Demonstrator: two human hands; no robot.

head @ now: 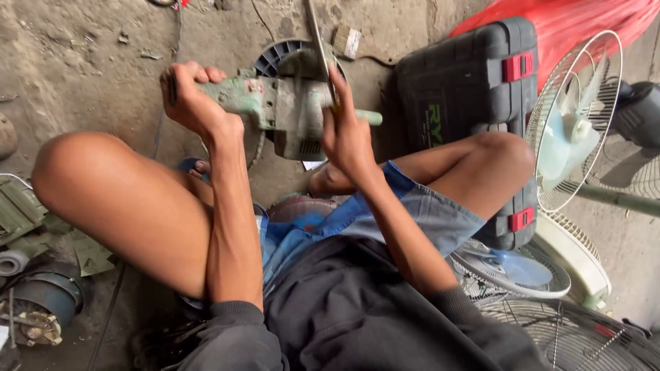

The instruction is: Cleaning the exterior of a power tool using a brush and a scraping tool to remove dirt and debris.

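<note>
My left hand [189, 96] is closed around the rear handle of a worn green angle grinder [282, 110], held above my knees. My right hand [344, 134] grips a long thin metal tool [317, 41], like a screwdriver shaft, pressed against the grinder's grey gear head. A green side handle [370, 117] sticks out to the right past my fingers. Behind the grinder lies a dark round fan guard [278, 58] on the concrete floor. I sit with both knees bent.
A black tool case [467, 82] with red latches lies at my right knee, a red plastic sheet [570, 20] behind it. Fan grilles and a pale-bladed fan [574, 124] crowd the right. Green metal scraps and a motor part [38, 302] lie at left.
</note>
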